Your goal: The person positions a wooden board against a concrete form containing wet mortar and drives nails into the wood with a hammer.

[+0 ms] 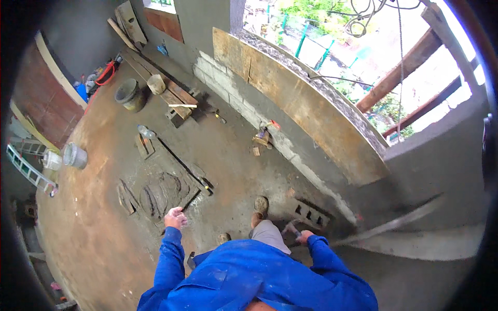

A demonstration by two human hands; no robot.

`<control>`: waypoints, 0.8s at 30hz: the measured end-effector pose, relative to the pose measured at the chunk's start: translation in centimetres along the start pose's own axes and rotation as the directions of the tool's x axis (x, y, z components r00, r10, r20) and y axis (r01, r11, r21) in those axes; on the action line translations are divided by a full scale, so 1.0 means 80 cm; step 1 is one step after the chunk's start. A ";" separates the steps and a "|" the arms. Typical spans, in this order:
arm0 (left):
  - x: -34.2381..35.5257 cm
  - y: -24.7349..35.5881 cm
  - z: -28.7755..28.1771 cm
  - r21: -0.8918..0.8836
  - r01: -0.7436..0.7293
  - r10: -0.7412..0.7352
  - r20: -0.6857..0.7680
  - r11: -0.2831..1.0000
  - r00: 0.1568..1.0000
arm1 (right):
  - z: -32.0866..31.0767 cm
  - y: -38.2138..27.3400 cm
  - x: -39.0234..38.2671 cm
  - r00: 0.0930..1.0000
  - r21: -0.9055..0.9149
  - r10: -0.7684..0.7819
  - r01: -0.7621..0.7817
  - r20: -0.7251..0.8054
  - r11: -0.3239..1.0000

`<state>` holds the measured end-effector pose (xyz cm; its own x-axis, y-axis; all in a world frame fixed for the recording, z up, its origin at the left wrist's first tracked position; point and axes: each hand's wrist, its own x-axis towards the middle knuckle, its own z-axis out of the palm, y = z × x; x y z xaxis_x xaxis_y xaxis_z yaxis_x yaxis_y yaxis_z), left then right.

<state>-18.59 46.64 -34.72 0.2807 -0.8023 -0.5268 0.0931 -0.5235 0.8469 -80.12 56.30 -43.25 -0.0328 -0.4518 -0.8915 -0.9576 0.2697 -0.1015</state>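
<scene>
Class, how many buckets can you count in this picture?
4: a dark bucket, a pale bucket just right of it, and, near the ladder at left, a white bucket and a grey bucket side by side. More could hide in the shadowed edges.

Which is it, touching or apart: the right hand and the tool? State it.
Touching: the head view shows the right hand gripping the tool by its handle.
</scene>
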 end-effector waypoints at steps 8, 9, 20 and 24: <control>0.068 0.198 0.183 -0.027 -0.113 0.115 0.083 0.993 0.990 | -0.071 0.082 0.061 0.992 -0.124 0.079 -0.067 0.095 0.990; 0.093 0.223 0.212 0.007 -0.155 0.154 0.104 0.988 0.983 | -0.054 0.115 0.084 0.991 -0.212 0.030 -0.002 0.129 0.977; 0.304 0.552 0.462 0.090 -0.650 0.602 0.301 0.754 0.740 | -0.195 0.046 0.063 0.959 0.391 0.277 -0.233 -0.060 0.890; 0.438 0.637 0.567 0.189 -0.840 0.740 0.402 0.509 0.539 | -0.201 0.008 0.063 0.981 0.317 0.189 -0.166 -0.045 0.934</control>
<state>-47.32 -21.12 -13.29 -0.1638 -0.9353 0.3137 -0.3686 0.3530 0.8600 -85.52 40.51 -40.69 -0.2261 -0.4302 -0.8740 -0.7982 0.5961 -0.0870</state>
